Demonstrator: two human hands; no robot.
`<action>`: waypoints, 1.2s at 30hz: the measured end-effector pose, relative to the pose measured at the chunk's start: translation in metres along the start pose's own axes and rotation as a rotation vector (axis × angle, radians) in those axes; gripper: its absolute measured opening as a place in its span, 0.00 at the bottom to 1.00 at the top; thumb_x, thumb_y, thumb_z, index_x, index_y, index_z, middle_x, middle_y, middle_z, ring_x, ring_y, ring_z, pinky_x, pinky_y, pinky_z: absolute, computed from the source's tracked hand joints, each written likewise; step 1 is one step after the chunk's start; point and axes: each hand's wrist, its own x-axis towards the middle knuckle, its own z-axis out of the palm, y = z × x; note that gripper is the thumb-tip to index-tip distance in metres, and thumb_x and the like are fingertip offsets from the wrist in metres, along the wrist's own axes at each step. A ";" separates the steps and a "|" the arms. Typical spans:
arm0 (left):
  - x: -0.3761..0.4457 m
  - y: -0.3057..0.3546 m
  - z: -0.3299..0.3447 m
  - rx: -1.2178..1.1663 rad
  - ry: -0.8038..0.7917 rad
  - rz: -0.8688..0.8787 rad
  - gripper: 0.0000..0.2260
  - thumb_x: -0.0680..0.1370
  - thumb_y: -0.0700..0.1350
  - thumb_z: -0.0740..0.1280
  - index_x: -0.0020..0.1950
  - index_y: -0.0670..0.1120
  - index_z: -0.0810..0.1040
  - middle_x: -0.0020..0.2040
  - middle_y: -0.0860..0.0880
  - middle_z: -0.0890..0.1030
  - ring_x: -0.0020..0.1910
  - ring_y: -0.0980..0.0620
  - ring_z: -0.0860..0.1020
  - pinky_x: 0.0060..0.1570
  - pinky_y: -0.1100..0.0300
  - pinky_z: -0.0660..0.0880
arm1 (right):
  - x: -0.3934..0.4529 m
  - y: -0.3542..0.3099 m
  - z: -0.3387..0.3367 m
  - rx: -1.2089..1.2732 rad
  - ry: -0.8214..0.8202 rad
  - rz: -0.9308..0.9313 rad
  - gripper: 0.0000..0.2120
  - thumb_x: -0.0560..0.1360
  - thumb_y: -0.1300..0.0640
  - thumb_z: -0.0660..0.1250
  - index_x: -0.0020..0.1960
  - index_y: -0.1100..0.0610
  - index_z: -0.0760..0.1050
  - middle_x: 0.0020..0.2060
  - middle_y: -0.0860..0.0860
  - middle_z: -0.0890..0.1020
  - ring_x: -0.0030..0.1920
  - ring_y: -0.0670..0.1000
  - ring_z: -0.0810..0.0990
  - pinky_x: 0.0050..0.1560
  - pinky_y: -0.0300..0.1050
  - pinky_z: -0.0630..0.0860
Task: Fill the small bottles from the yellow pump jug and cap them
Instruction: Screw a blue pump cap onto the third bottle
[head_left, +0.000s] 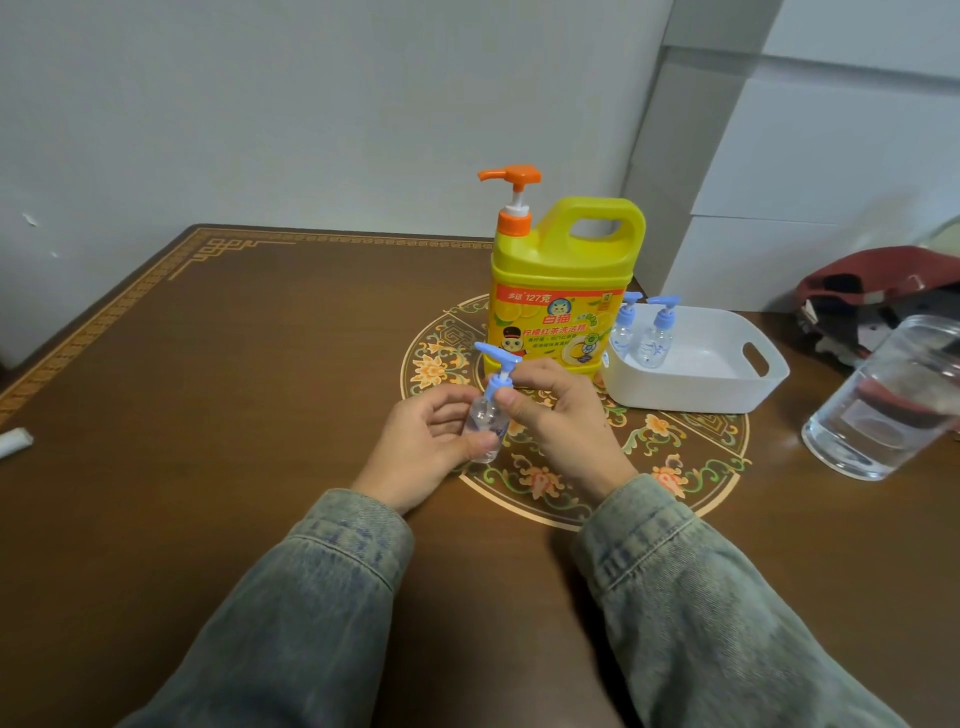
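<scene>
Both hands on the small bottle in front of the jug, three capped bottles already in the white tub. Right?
Not three: the head view shows two capped bottles in the white tub. The rest holds: the left hand holds the small bottle by its body and the right hand pinches its blue pump cap, in front of the yellow jug.

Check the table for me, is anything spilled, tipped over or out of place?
No spill shows. The yellow pump jug and two small bottles in the white tray stand upright. Both hands hold a third bottle. Only the glass jar looks tilted, likely lens distortion.
</scene>
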 end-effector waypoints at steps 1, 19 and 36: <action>0.000 -0.001 0.001 0.006 0.047 0.015 0.19 0.65 0.35 0.78 0.51 0.49 0.80 0.47 0.48 0.85 0.47 0.54 0.84 0.49 0.61 0.80 | 0.000 0.000 0.001 -0.005 0.025 0.010 0.04 0.72 0.62 0.73 0.47 0.59 0.83 0.46 0.48 0.80 0.48 0.42 0.78 0.52 0.34 0.72; 0.001 -0.003 -0.001 -0.017 0.033 -0.034 0.20 0.65 0.31 0.77 0.53 0.45 0.80 0.48 0.44 0.86 0.48 0.48 0.85 0.48 0.57 0.81 | -0.002 0.004 0.005 -0.151 0.064 -0.020 0.06 0.70 0.49 0.71 0.45 0.48 0.83 0.46 0.38 0.80 0.53 0.45 0.79 0.61 0.59 0.71; -0.001 -0.001 0.007 0.045 0.123 0.013 0.19 0.63 0.38 0.80 0.51 0.46 0.84 0.46 0.47 0.87 0.47 0.49 0.85 0.51 0.56 0.80 | 0.001 0.009 0.010 -0.164 0.132 0.018 0.13 0.67 0.41 0.66 0.45 0.46 0.82 0.48 0.42 0.82 0.54 0.48 0.79 0.60 0.61 0.71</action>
